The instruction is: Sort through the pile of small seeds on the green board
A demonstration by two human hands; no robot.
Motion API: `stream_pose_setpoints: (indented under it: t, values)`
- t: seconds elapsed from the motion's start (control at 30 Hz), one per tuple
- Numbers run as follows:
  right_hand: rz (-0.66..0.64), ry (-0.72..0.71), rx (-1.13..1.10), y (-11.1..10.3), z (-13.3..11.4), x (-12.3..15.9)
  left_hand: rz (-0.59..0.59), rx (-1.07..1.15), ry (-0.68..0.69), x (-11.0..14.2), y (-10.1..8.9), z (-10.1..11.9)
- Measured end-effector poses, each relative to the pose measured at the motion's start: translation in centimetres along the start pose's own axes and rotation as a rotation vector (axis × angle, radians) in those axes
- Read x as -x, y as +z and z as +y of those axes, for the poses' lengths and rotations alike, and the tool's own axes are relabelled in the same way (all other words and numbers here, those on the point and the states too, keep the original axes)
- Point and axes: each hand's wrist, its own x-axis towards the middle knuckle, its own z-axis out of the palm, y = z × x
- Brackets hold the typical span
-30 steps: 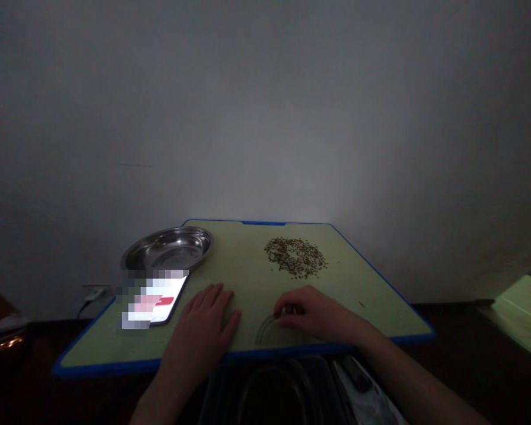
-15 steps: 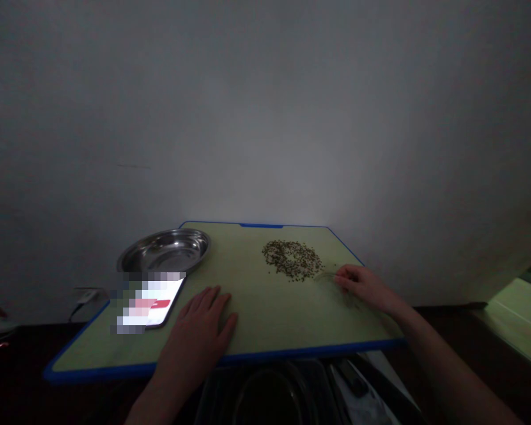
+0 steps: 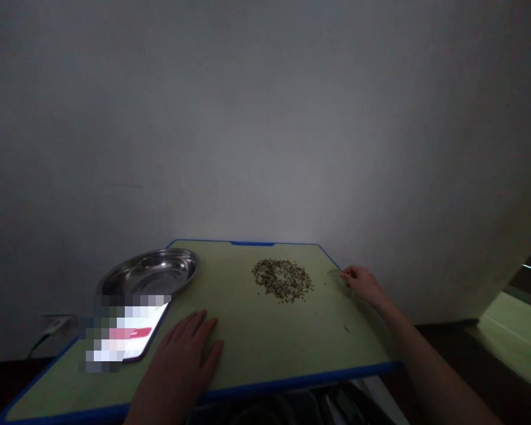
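Observation:
My left hand (image 3: 179, 357) lies flat on the pale yellow-green board (image 3: 265, 348), fingers stretched out, beside a phone (image 3: 144, 333) with a lit screen. My right hand (image 3: 363, 286) is at the board's right edge, thumb and fingers pinched together. A faint, thin, blurred shape shows at its fingertips, too smeared to name. To the left of that hand, a loose ring of small brown grains or seeds (image 3: 269, 286) is spread on the board. A short dark stem-like bit (image 3: 346, 329) lies apart, nearer to me.
A shiny steel basin (image 3: 183, 277) stands on the board's left, behind the phone. The board has a blue rim (image 3: 310, 378). A grey wall (image 3: 265, 130) rises behind it. Dark items lie below the front edge, and a white plug with a cable (image 3: 55, 324) is at left.
My right hand has moved away from the grains to the board's right edge. The camera view has tilted up, so the board sits lower. My left hand stays flat on the board.

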Motion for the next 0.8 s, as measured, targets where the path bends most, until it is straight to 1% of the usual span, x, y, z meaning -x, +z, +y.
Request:
stream_pose_setpoints:
  t: [0.13,0.27,0.37,0.47,0.67,0.8]
  values:
    - [-0.022,0.02,0.029,0.6,-0.6,-0.5,0.01,0.004,-0.001,0.0,0.3,-0.3]
    - [-0.104,-0.008,0.026,1.8,-2.2,0.3,0.003,0.005,-0.008,0.0,0.1,-0.1]
    - [-0.17,-0.044,0.016,3.1,-4.0,1.2,-0.011,0.004,-0.002,0.0,0.0,0.0]
    - [-0.209,-0.07,0.01,4.5,-5.9,1.7,-0.039,-0.011,-0.009,0.0,0.0,0.0]
    - [-0.236,-0.119,-0.003,6.6,-9.9,2.0,-0.046,-0.022,-0.003,-0.1,-0.3,0.1]
    - [-0.25,-0.181,-0.007,7.3,-11.9,2.7,-0.021,-0.028,-0.014,-0.1,-0.2,0.3]
